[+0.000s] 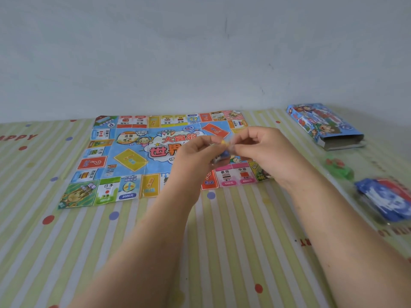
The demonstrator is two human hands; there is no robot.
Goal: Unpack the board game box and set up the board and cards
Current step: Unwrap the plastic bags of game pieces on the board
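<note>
Two bare hands meet above the middle of the colourful creased paper game board (pixel 133 156), which lies unfolded and flat on the striped green-and-white tablecloth with red and blue dots (pixel 222 241). The left hand (pixel 195 152) and the right hand (pixel 258 145) both pinch a small clear plastic packet of little yellow and blue pieces (pixel 223 150) between fingertips and thumbs, fingers closed on it from either side; the packet is blurred and its contents cannot be told further. The blue printed cardboard game box (pixel 322 125) lies on its side at the far right near the pale wall (pixel 200 52), its open end facing the camera. Nearer on the right, a blurred green and red bundle (pixel 338 167) sits apart from the box, and a wrapped blue and red stack of cards (pixel 387 201) lies just in front of that.
</note>
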